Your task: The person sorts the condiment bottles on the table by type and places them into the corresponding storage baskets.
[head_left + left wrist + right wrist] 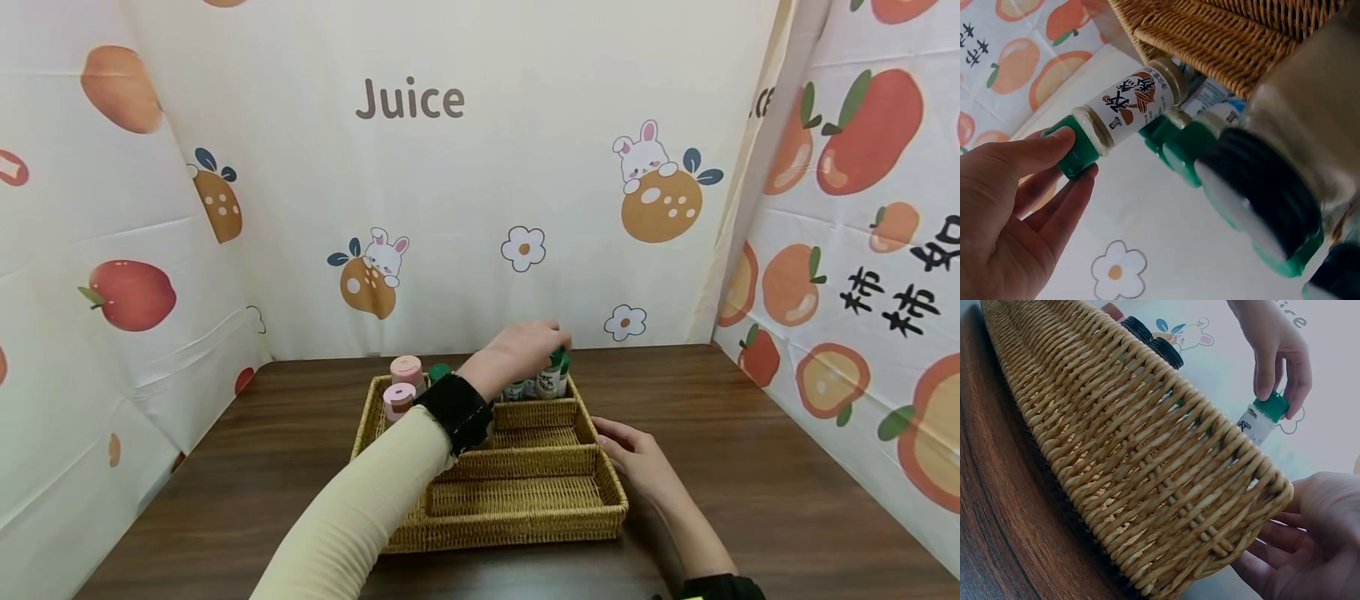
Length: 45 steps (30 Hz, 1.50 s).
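My left hand [517,354] is over the back right of a wicker basket [517,523] with several compartments. Thumb and fingers pinch the green cap of a spice jar [1132,103], which has a white label with dark lettering. In the right wrist view its lower part is hidden by the basket wall. Several other green-capped jars [1191,150] stand beside it. At the basket's right side, my right hand [633,454] rests its extended fingers against the outer wall near the back, seen also in the right wrist view.
Two pink-lidded jars [406,369] stand in the basket's back left. A black-lidded jar [1260,187] is close to the left wrist camera. The basket sits on a dark wooden table [285,467], with fruit-printed cloth [480,192] behind and at both sides.
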Available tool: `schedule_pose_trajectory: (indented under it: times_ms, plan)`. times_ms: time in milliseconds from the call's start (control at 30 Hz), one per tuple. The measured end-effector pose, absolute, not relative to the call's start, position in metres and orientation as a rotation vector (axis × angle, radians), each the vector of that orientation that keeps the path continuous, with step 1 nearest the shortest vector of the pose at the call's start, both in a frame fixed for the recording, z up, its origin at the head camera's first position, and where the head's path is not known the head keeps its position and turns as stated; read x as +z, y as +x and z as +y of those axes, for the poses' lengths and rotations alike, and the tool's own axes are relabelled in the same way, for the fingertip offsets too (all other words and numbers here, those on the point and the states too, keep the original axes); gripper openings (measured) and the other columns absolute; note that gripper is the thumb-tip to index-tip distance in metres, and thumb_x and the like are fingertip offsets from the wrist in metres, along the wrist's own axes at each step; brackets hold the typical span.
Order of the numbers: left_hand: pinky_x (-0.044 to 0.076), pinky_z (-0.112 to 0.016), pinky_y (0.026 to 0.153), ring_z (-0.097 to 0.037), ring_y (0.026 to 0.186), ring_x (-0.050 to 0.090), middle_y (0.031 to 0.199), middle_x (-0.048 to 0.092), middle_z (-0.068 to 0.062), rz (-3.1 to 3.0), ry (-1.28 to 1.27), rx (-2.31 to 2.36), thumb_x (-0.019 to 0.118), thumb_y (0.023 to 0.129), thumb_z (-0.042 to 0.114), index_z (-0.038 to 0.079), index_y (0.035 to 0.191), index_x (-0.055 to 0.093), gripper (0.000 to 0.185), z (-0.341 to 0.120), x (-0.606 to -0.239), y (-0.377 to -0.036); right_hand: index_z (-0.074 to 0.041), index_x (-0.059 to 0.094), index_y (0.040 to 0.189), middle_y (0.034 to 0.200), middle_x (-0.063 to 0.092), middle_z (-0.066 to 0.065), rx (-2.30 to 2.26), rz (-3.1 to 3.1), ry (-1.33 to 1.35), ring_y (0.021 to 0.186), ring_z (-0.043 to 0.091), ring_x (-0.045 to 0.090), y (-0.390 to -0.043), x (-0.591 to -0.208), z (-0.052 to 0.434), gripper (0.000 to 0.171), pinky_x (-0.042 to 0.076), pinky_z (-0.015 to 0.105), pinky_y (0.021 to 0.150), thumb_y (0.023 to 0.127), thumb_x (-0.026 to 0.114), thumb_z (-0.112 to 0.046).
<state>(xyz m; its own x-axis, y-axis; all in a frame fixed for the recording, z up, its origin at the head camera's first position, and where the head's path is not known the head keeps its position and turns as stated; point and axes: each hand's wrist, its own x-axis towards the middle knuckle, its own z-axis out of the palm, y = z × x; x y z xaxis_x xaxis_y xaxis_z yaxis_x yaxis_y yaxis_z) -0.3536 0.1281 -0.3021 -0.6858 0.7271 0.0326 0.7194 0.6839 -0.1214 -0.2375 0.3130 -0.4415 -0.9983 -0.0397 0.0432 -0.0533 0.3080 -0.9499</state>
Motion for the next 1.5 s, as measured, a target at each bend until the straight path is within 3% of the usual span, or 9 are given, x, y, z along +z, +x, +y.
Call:
schedule_pose_trajectory:
  times_ms: [367, 700, 933, 1167, 1400, 1500]
  plan:
    - [0.053, -0.025, 0.082, -0.013, 0.106, 0.062, 0.123, 0.061, 0.002, -2.805, -1.179, 0.153, 0.055, 0.103, 0.014, 0.024, 0.132, 0.060, 0.031, 0.126, -0.307, -0.353, 0.004, 0.042, 0.148, 0.147, 0.047, 0.029, 1.831, -2.543, 0.104, 0.129, 0.035, 0.055, -0.238, -0.438, 0.309, 0.049, 0.055, 0.029, 0.094, 0.106, 0.050, -0.020]
    - [0.054, -0.028, 0.093, -0.014, 0.116, 0.062, 0.129, 0.064, 0.004, -2.837, -1.121, 0.204, 0.058, 0.100, 0.011, 0.024, 0.132, 0.063, 0.034, 0.129, -0.317, -0.357, 0.004, 0.042, 0.148, 0.148, 0.046, 0.029, 1.818, -2.561, 0.101, 0.132, 0.037, 0.053, -0.238, -0.438, 0.308, 0.049, 0.055, 0.031, 0.096, 0.106, 0.049, -0.019]
    - [0.055, -0.025, 0.081, -0.011, 0.106, 0.064, 0.118, 0.070, 0.006, -2.794, -1.106, 0.301, 0.063, 0.098, 0.010, 0.026, 0.124, 0.069, 0.031, 0.132, -0.326, -0.358, 0.004, 0.042, 0.148, 0.148, 0.046, 0.029, 1.791, -2.578, 0.100, 0.131, 0.038, 0.053, -0.238, -0.439, 0.307, 0.049, 0.056, 0.034, 0.096, 0.106, 0.049, -0.019]
    - [0.054, -0.025, 0.087, -0.015, 0.114, 0.062, 0.132, 0.058, -0.002, -2.839, -1.074, 0.299, 0.060, 0.100, 0.012, 0.018, 0.139, 0.049, 0.042, 0.129, -0.332, -0.355, 0.004, 0.042, 0.148, 0.149, 0.046, 0.028, 1.812, -2.575, 0.087, 0.132, 0.036, 0.053, -0.238, -0.441, 0.304, 0.048, 0.055, 0.032, 0.096, 0.106, 0.049, -0.019]
    - [0.048, -0.025, 0.079, -0.013, 0.108, 0.061, 0.130, 0.061, -0.001, -2.998, -1.120, 0.094, 0.047, 0.106, 0.014, 0.018, 0.131, 0.059, 0.029, 0.121, -0.325, -0.354, 0.003, 0.042, 0.149, 0.150, 0.045, 0.028, 1.776, -2.589, 0.081, 0.134, 0.037, 0.051, -0.238, -0.440, 0.308, 0.050, 0.055, 0.035, 0.097, 0.106, 0.049, -0.021]
    - [0.047, -0.024, 0.081, -0.013, 0.115, 0.060, 0.138, 0.059, -0.001, -3.056, -1.168, -0.085, 0.042, 0.107, 0.014, 0.019, 0.139, 0.054, 0.034, 0.115, -0.319, -0.352, 0.002, 0.041, 0.149, 0.151, 0.044, 0.027, 1.766, -2.601, 0.072, 0.135, 0.037, 0.050, -0.236, -0.441, 0.313, 0.051, 0.055, 0.033, 0.097, 0.106, 0.049, -0.023]
